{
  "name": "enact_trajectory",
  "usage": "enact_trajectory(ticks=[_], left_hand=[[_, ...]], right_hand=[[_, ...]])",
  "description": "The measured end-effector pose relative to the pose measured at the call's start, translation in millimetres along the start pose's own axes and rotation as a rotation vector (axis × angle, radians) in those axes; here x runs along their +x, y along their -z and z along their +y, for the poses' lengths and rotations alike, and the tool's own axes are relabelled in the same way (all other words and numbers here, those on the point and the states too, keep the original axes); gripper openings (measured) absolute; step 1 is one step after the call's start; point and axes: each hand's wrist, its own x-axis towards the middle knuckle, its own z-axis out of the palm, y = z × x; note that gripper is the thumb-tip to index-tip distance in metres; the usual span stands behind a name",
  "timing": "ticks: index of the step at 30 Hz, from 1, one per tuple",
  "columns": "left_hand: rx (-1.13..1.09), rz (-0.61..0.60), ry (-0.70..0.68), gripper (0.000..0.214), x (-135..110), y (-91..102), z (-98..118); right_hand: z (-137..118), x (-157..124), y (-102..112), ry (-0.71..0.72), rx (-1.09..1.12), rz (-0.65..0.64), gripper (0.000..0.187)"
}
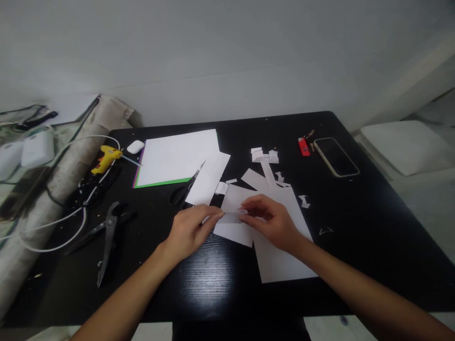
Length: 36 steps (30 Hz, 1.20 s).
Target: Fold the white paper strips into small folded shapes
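Between both hands stretches a narrow strip of white paper [234, 212]. My left hand [190, 229] pinches its left end between thumb and fingers. At the right end, my right hand [272, 222] closes thumb and fingertips on the paper. Below lie white paper sheets [280, 265], partly covered by my right hand. A cut white piece [209, 177] rests over a pair of scissors [177, 194], hiding most of the blades. Beyond my right hand is a folded paper shape [265, 156] with a long stem, and small paper scraps [304, 201] lie to its right.
A stack of paper [177, 156] with green and purple edges lies at the back. To the left are a yellow glue gun [106, 158], a white earbud case [135, 147], looping cables and pliers [108, 232]. A red lighter [304, 147] and a phone [336, 157] lie at right.
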Motion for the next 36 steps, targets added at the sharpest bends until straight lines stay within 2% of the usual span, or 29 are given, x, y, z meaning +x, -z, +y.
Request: enact_trajectory(ticks=[4,8,22,30,36], left_hand=[[-0.025,0.02,0.016,0.009,-0.6,-2.1,0.0],[-0.051,0.045,0.052,0.009,-1.6,-3.8,0.7],[-0.109,0.065,0.157,0.008,1.1,-5.8,1.8],[-0.078,0.104,0.215,0.008,0.0,-5.4,-1.8],[-0.076,0.102,0.219,0.008,-1.5,-6.1,-2.5]], right_hand=[[-0.4,1.7,-0.6,-0.148,0.106,-0.01,0.026],[-2.7,3.4,0.6,-0.216,0.15,-0.012,0.025],[-2.3,4.4,1.6,-0.207,0.122,0.054,0.027],[-3.6,5.3,0.7,-0.278,0.226,0.044,0.034],[-6.2,5.2,0.6,-0.245,0.237,0.048,0.032]])
